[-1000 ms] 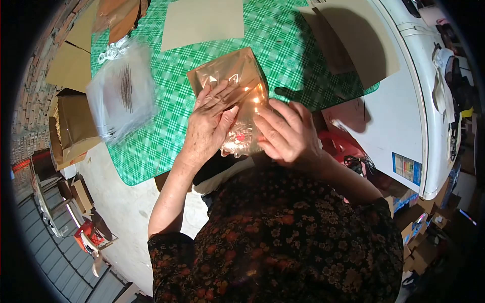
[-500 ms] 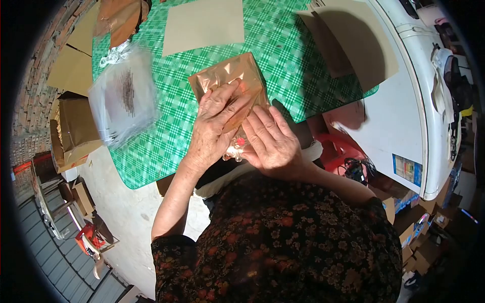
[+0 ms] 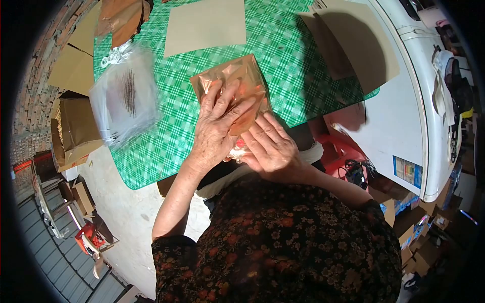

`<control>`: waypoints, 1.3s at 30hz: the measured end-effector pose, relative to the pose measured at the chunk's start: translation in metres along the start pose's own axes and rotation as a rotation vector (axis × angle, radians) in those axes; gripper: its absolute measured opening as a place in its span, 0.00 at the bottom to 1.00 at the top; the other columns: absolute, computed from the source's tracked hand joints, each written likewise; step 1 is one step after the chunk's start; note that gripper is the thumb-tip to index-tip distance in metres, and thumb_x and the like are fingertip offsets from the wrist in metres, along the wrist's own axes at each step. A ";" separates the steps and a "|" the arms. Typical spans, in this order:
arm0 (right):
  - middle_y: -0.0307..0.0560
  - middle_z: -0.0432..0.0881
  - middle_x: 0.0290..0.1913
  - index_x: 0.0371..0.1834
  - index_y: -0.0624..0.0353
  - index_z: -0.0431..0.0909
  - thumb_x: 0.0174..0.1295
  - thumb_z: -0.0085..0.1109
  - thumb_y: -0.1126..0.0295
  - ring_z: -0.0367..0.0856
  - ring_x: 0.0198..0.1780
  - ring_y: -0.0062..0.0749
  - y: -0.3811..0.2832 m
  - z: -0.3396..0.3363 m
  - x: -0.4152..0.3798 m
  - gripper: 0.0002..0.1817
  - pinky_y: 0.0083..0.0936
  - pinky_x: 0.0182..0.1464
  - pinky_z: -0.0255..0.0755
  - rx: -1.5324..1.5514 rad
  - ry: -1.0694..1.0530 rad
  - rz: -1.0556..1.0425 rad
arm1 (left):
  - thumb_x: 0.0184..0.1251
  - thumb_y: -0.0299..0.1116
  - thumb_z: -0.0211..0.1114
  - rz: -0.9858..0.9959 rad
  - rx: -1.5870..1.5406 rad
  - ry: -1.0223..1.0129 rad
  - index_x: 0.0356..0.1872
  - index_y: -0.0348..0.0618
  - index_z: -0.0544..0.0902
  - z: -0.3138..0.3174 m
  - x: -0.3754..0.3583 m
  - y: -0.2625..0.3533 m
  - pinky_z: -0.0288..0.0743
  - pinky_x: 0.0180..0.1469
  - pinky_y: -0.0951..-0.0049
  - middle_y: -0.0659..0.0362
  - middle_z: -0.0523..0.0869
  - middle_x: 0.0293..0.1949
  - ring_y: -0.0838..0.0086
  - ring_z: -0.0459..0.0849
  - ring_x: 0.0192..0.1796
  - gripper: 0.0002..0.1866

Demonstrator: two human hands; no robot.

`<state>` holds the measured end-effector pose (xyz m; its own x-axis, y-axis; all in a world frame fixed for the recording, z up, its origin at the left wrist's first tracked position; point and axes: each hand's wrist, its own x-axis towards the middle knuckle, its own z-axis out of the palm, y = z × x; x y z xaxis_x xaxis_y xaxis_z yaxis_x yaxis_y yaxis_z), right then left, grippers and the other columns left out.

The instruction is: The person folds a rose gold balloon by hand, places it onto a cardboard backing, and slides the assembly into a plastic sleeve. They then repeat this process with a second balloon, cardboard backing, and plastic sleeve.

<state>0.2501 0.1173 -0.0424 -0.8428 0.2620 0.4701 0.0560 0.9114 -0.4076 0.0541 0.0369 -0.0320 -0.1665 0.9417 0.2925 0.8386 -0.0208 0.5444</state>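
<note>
A shiny copper-coloured bag lies on the green checked tablecloth at the table's near edge. My left hand rests flat on the bag's left part, its fingers spread. Against the lower right side of the bag is my right hand, fingers stretched out and lying side by side. Between the two palms a clear, crinkled end with a small red spot shows near the table edge. What lies under the palms is hidden.
Clear plastic bags lie in a stack at the left. Beige sheets are at the back and more sheets at the right. Brown film sits at the back left. A cardboard box stands left of the table.
The fingers of my left hand have spread wider on the bag. My right hand has shifted slightly, its fingers closer together.
</note>
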 end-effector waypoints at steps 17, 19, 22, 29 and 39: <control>0.51 0.83 0.69 0.56 0.60 0.91 0.61 0.72 0.68 0.74 0.77 0.51 0.020 -0.033 -0.009 0.19 0.59 0.81 0.60 -0.186 0.017 0.122 | 0.68 0.28 0.74 -0.019 -0.072 -0.002 0.74 0.60 0.86 -0.006 0.002 0.000 0.68 0.83 0.46 0.61 0.73 0.83 0.46 0.67 0.83 0.32; 0.52 0.83 0.68 0.54 0.59 0.92 0.61 0.73 0.68 0.74 0.77 0.52 0.021 -0.032 -0.006 0.18 0.59 0.81 0.61 -0.165 0.038 0.126 | 0.72 0.31 0.72 -0.020 -0.081 -0.005 0.74 0.59 0.86 -0.007 0.002 -0.002 0.67 0.83 0.46 0.60 0.73 0.83 0.46 0.67 0.84 0.28; 0.53 0.83 0.68 0.53 0.58 0.92 0.60 0.74 0.69 0.74 0.76 0.54 0.023 -0.035 -0.003 0.17 0.60 0.80 0.62 -0.148 0.035 0.116 | 0.77 0.35 0.68 -0.017 -0.093 -0.010 0.74 0.57 0.86 -0.007 0.001 -0.004 0.66 0.84 0.45 0.59 0.72 0.84 0.46 0.66 0.84 0.26; 0.55 0.84 0.69 0.50 0.60 0.92 0.60 0.73 0.71 0.74 0.77 0.57 0.023 -0.032 0.009 0.15 0.62 0.79 0.64 -0.154 0.070 0.055 | 0.73 0.42 0.72 -0.027 -0.077 -0.057 0.77 0.55 0.83 -0.005 -0.002 -0.009 0.61 0.86 0.42 0.55 0.70 0.85 0.43 0.62 0.86 0.31; 0.62 0.83 0.69 0.51 0.68 0.88 0.64 0.66 0.73 0.73 0.78 0.59 0.031 -0.033 0.018 0.15 0.60 0.77 0.65 0.044 0.070 -0.008 | 0.50 0.72 0.82 0.077 -0.103 -0.155 0.85 0.53 0.71 -0.017 0.001 -0.007 0.38 0.89 0.29 0.48 0.60 0.88 0.39 0.46 0.91 0.62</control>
<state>0.2539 0.1607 -0.0207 -0.8035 0.2780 0.5264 0.0250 0.8992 -0.4368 0.0399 0.0322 -0.0224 -0.0155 0.9762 0.2165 0.7868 -0.1217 0.6051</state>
